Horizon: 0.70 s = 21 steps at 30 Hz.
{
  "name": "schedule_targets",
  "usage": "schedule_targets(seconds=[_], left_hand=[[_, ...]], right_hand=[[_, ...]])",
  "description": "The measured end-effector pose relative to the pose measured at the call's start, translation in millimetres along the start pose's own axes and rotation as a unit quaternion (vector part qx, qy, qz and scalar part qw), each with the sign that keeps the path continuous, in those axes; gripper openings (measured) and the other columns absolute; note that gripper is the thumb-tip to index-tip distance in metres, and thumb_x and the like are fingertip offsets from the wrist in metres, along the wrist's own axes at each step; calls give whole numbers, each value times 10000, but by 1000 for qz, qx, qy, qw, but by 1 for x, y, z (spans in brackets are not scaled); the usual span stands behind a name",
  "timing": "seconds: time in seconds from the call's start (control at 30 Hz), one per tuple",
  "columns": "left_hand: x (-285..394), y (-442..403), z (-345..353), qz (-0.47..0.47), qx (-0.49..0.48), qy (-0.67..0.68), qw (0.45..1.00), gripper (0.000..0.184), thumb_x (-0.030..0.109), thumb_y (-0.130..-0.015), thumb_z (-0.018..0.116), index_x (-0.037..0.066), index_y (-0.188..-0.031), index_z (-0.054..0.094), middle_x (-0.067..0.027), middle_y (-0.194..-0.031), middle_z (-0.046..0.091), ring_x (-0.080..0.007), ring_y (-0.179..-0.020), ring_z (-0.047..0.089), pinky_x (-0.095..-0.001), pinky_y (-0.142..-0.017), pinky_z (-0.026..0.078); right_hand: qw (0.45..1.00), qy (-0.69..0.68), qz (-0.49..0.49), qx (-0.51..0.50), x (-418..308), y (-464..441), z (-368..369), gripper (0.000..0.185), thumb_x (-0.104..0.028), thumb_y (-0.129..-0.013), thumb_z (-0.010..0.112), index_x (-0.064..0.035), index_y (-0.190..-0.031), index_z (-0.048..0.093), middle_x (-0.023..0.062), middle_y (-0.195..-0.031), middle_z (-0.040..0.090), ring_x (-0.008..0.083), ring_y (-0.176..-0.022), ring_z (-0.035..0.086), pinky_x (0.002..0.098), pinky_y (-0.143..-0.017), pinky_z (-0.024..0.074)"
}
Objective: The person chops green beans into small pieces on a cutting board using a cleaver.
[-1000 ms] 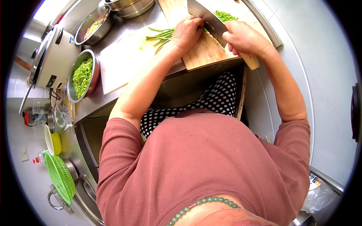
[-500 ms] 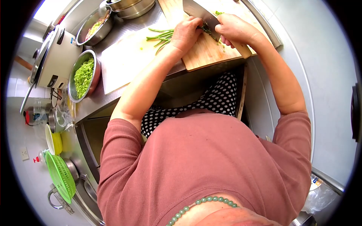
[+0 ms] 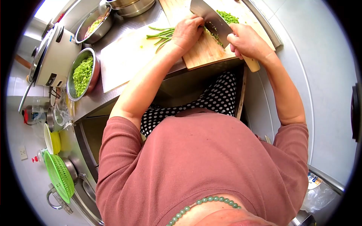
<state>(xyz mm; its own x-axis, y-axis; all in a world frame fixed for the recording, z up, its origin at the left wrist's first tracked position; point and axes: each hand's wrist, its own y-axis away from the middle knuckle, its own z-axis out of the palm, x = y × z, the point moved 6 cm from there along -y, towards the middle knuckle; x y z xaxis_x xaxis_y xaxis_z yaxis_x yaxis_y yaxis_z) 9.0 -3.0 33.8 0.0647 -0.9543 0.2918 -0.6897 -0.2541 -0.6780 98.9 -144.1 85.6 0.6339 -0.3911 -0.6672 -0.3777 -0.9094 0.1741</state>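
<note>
My left hand [image 3: 187,33] is closed around a bunch of long green beans [image 3: 162,37], pressing them on the wooden cutting board [image 3: 200,56]. Their long ends stick out to the left over a white board [image 3: 124,64]. Wrapped round the wooden handle of a cleaver [image 3: 214,19], my right hand [image 3: 247,40] keeps the broad blade right beside the left fingertips. Chopped green bits [image 3: 228,17] lie in a heap behind the blade, and some cling to it. The beans' cut ends are hidden by the left fingers and the blade.
A metal bowl of chopped greens [image 3: 83,77] stands on the counter's left, with another bowl of mixed food [image 3: 94,28] behind it. Stacked metal pans [image 3: 132,7] are at the back. A white cooker [image 3: 60,52] and a green colander [image 3: 58,177] are farther left.
My right hand and the cleaver have shifted right and slightly toward me. More of the blade and the chopped heap now shows. My left hand has barely moved.
</note>
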Motion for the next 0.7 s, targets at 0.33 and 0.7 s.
schedule_targets(seconds=[0.33, 0.7], left_hand=[[-3, 1, 2, -16, -2, 7, 1000, 126, 87, -749, 688, 53, -861, 640, -127, -863, 619, -340, -811, 614, -411, -723, 507], [-3, 1, 2, -24, -5, 13, 1000, 114, 82, -744, 685, 46, -843, 641, -129, -854, 623, -345, -813, 615, -414, -730, 506]], right_hand=[[1000, 5, 3, 14, -1, 10, 2, 161, -106, -871, 426, 40, -821, 471, 98, -603, 569, 148, -456, 542, 310, -443, 469], [1000, 14, -1, 22, -5, 14, 2, 149, -107, -885, 425, 17, -802, 435, 75, -600, 562, 122, -453, 536, 287, -435, 455]])
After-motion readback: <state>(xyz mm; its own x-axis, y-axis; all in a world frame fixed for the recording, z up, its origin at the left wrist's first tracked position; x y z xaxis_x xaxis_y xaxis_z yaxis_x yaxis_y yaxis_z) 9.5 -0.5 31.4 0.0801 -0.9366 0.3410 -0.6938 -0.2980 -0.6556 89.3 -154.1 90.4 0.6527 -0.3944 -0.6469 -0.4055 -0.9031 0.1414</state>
